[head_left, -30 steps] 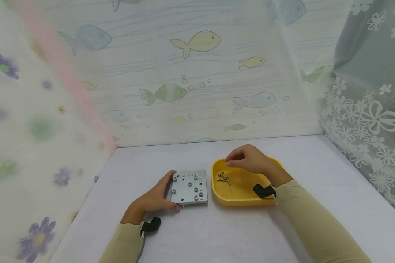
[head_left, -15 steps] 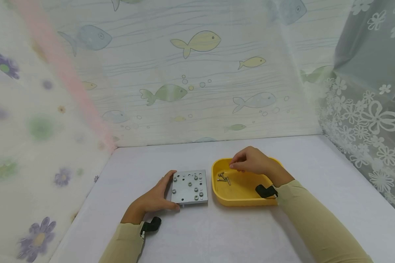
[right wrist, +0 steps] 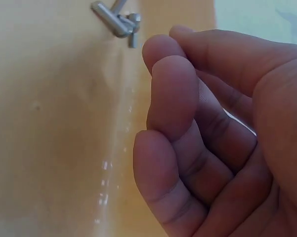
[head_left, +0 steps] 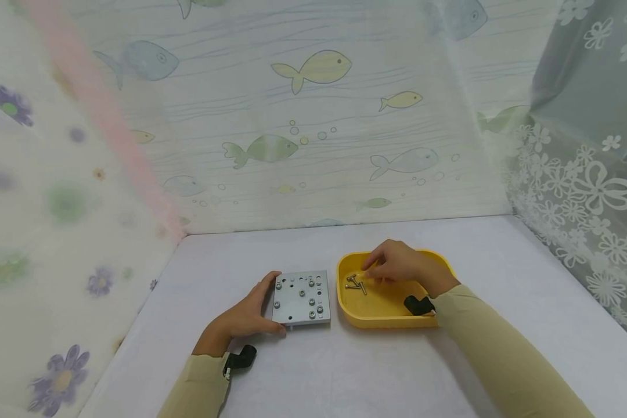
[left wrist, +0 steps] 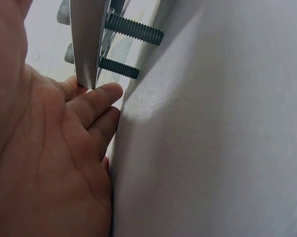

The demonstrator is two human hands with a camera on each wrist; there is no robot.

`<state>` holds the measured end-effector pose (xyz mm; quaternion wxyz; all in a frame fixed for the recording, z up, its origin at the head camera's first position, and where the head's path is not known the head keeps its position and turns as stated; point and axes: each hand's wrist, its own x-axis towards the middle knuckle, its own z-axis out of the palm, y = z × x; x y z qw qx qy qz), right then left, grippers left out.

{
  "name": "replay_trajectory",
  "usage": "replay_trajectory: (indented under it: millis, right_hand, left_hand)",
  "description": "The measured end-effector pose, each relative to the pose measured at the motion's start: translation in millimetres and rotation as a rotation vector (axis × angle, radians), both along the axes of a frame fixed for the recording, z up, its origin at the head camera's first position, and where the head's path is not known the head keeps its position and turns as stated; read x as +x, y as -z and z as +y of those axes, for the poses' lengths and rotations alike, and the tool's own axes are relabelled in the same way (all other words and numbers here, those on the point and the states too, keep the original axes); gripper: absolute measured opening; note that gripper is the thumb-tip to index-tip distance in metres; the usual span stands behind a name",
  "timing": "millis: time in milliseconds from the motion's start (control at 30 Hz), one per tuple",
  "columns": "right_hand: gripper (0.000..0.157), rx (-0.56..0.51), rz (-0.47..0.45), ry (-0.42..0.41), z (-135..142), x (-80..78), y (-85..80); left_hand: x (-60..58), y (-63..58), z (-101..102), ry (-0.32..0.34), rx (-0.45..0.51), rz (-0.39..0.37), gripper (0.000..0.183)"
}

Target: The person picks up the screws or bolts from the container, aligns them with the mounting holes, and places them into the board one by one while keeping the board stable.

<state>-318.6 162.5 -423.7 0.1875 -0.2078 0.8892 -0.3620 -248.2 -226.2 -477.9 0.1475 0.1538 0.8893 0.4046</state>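
Note:
My left hand (head_left: 245,313) holds a silver metal plate (head_left: 291,299) by its left side, fingers at the far corner and thumb at the near one. Several socket-head screws (head_left: 302,293) stand in the plate's holes. From the left wrist, threaded shanks (left wrist: 133,29) stick out below the plate (left wrist: 89,44). Over the yellow tray (head_left: 386,322) hovers my right hand (head_left: 397,261), fingers loosely bent, with nothing visible between them. Several loose screws (head_left: 363,288) lie in the tray's left part, just in front of its fingertips. In the right wrist view these screws (right wrist: 111,19) are apart from the fingers (right wrist: 173,94).
A white cloth covers the table (head_left: 313,371). The tray stands just right of the plate, with a narrow gap between. Behind the table hangs a curtain (head_left: 313,174) with fish prints, and lace (head_left: 580,203) hangs at the right.
My right hand first draws back slightly to the right, then lowers into the tray toward the loose screws. The left hand and the plate stay in place.

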Motion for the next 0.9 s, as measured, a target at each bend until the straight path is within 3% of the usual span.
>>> replay_trajectory:
  millis: [600, 900]
  right_hand:
    - [0.024, 0.097, -0.014, -0.049, -24, -5.2, 9.6]
    - [0.016, 0.107, 0.027, -0.112, -35, -6.7, 12.3]
  left_hand:
    - [-0.8, -1.3, 2, 0.004, 0.002, 0.005, 0.131]
    - [0.1, 0.3, 2, -0.012, -0.021, -0.005, 0.134]
